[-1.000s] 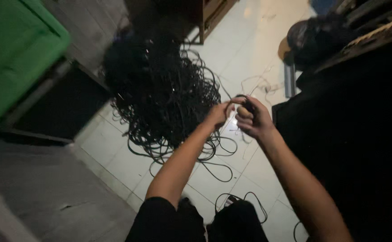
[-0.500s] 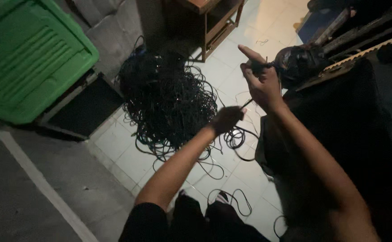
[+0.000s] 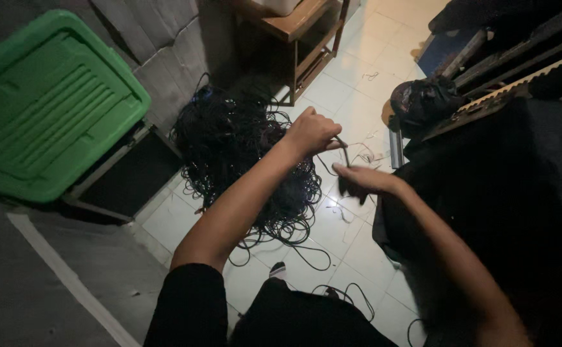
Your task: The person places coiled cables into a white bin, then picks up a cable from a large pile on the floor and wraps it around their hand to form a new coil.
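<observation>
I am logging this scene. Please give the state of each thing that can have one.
Left hand: closed on a thin black cable.
Right hand: gripping a dark cable end.
Cable pile: tangled, loose on the tiled floor.
Green bin lid: closed.
Wooden stool: upright.

Dim indoor shot, grainy overall. Brightest patch is the pale tiled floor [image 3: 364, 96] just beyond the left hand [image 3: 311, 132], lit from the top of frame; small glare spot on the tiles just below the right hand [image 3: 366, 180]. Both forearms catch soft light, edges slightly smeared by motion. Cable pile [image 3: 242, 154] left of the hands reads as a near-black mass, strands barely separable. Everything right of the right hand sinks into deep shadow, detail lost. Green bin [image 3: 49, 103] far left is muted but legible. Lower corners dark and soft.
</observation>
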